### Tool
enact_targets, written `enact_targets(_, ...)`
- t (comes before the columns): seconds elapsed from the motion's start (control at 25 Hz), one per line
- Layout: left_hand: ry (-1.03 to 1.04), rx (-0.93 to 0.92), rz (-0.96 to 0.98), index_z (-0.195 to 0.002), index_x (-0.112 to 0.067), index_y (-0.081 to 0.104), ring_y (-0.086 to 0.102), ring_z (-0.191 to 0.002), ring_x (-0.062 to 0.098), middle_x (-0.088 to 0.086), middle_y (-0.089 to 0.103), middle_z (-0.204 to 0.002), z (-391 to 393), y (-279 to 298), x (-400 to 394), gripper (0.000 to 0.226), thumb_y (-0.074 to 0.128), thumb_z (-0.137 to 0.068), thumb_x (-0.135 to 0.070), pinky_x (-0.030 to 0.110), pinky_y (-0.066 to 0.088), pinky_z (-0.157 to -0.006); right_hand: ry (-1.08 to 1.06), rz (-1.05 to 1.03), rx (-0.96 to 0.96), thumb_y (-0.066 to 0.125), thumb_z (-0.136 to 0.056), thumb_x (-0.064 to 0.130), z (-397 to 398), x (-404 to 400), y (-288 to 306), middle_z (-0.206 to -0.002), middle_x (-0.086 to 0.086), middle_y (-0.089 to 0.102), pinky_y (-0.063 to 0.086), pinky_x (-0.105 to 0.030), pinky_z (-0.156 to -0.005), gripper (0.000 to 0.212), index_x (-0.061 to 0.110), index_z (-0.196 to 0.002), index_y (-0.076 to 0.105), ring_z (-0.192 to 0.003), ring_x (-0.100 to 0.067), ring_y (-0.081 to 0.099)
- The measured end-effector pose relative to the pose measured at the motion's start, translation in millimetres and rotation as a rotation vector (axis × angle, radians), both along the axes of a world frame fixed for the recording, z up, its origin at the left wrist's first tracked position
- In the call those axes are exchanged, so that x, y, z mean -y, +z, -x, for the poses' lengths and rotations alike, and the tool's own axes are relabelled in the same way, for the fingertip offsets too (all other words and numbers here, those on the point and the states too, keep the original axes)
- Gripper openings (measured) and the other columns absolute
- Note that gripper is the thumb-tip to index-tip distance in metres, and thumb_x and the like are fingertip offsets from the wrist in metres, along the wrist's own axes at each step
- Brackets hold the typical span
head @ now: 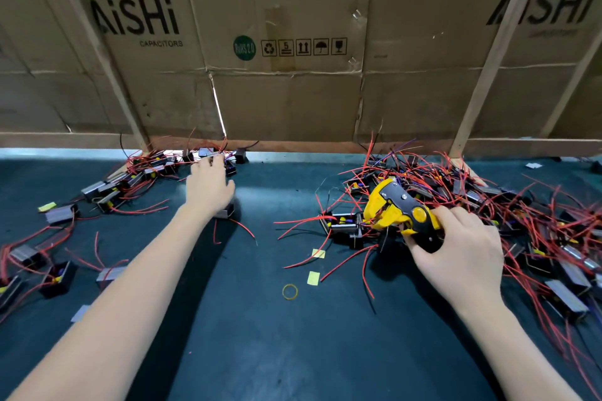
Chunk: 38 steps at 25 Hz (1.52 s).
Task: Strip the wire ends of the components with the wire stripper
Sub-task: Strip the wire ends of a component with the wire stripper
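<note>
My right hand (462, 254) grips the black handles of the yellow and black wire stripper (391, 205). The tool's jaws point left over a black component (342, 225) at the edge of the right pile (488, 205) of components with red wires. My left hand (208, 187) is stretched forward to the far end of the left pile (136, 179). Its fingers are extended and their tips touch a small component (211, 159) near the cardboard wall. Another grey component (224, 212) lies just below that hand.
The dark green mat (247, 319) carries yellow paper scraps (313, 277), a yellow rubber band (290, 291) and scattered components at the left (58, 277). A cardboard wall (286, 91) on a wooden frame closes the back of the table.
</note>
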<state>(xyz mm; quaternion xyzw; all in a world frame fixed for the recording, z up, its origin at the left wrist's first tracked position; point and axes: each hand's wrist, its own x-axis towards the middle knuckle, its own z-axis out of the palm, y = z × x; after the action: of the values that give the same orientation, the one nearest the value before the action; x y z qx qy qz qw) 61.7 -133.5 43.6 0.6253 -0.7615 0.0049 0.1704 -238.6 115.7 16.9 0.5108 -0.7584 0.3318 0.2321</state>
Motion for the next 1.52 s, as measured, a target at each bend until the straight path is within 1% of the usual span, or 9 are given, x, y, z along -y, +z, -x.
enact_targets(0.28,-0.118,0.183,-0.170,-0.137,-0.009,0.048,0.046,-0.126,0.039,0.020,0.053,-0.136,12,-13,58,0.042,0.049,-0.097,-0.017,0.045,0.041,-0.101,-0.015,0.008,-0.058,0.079,-0.063,0.035,5,2,-4,-0.073,-0.002,0.055,0.038,-0.040,-0.068,0.033,0.012,-0.080,0.063,-0.074,-0.034,0.057)
enact_targets(0.48,-0.029,-0.049,-0.020,-0.099,-0.005,0.076,0.060,-0.107,0.042,0.023,0.069,-0.107,13,-2,44,0.032,0.051,-0.083,0.007,0.042,0.050,-0.089,-0.017,0.013,-0.082,0.058,-0.067,0.048,4,5,-4,-0.074,-0.002,0.057,0.037,-0.039,-0.069,0.040,0.012,-0.081,0.064,-0.075,-0.034,0.057)
enact_targets(0.76,-0.143,-0.380,0.063,-0.075,-0.016,0.081,0.066,-0.069,0.017,-0.002,0.069,-0.064,21,68,-59,0.029,0.061,-0.074,0.005,0.017,0.049,-0.060,-0.027,-0.007,-0.042,0.074,-0.066,0.040,3,4,-3,-0.075,-0.003,0.058,0.037,-0.039,-0.070,0.035,0.011,-0.083,0.065,-0.077,-0.034,0.059)
enact_targets(0.84,-0.334,-0.427,-0.110,-0.075,-0.019,0.081,0.068,-0.066,0.006,-0.009,0.070,-0.062,32,70,-103,0.022,0.068,-0.077,-0.002,0.011,0.053,-0.066,-0.027,0.000,-0.023,0.085,-0.064,0.033,4,3,-3,-0.075,-0.004,0.058,0.037,-0.040,-0.070,0.035,0.011,-0.082,0.064,-0.078,-0.034,0.059)
enact_targets(0.92,-0.546,-0.480,-0.457,-0.083,-0.016,0.081,0.074,-0.082,0.015,0.000,0.077,-0.077,50,58,-136,0.007,0.077,-0.081,-0.022,0.031,0.059,-0.085,-0.028,0.015,-0.011,0.087,-0.063,0.031,5,3,-4,-0.074,-0.004,0.058,0.038,-0.041,-0.070,0.036,0.011,-0.081,0.063,-0.078,-0.035,0.059)
enact_targets(1.0,-0.606,-0.585,-0.752,-0.094,-0.011,0.079,0.073,-0.094,0.020,0.006,0.077,-0.093,69,42,-153,0.045,0.071,-0.078,-0.053,0.036,0.057,-0.092,-0.025,0.020,0.001,0.087,-0.064,0.031,5,1,-4,-0.074,-0.005,0.059,0.040,-0.041,-0.070,0.035,0.011,-0.081,0.063,-0.078,-0.035,0.060)
enact_targets(1.12,-0.597,-0.746,-0.902,-0.110,-0.003,0.072,0.070,-0.102,0.022,0.014,0.073,-0.109,85,18,-157,0.042,0.056,-0.095,-0.039,0.036,0.054,-0.098,-0.029,0.012,0.030,0.084,-0.066,0.033,6,1,-5,-0.075,-0.005,0.060,0.040,-0.041,-0.072,0.034,0.012,-0.080,0.063,-0.079,-0.034,0.060)
enact_targets(1.24,-0.740,-0.591,-0.527,-0.105,-0.011,0.076,0.071,-0.094,0.010,0.003,0.076,-0.102,83,-3,-158,0.018,0.067,-0.090,-0.007,0.023,0.054,-0.089,-0.033,0.006,0.027,0.084,-0.067,0.034,7,2,-5,-0.076,-0.005,0.060,0.040,-0.041,-0.072,0.034,0.012,-0.080,0.063,-0.080,-0.034,0.059)
enact_targets(1.52,-0.744,-0.567,-0.191,-0.082,-0.018,0.076,0.055,-0.065,0.001,-0.010,0.069,-0.074,90,-18,-167,0.007,0.075,-0.082,-0.011,0.016,0.044,-0.067,-0.045,-0.008,-0.006,0.082,-0.067,0.035,7,1,-5,-0.077,-0.007,0.059,0.039,-0.041,-0.072,0.034,0.010,-0.080,0.062,-0.079,-0.035,0.058)
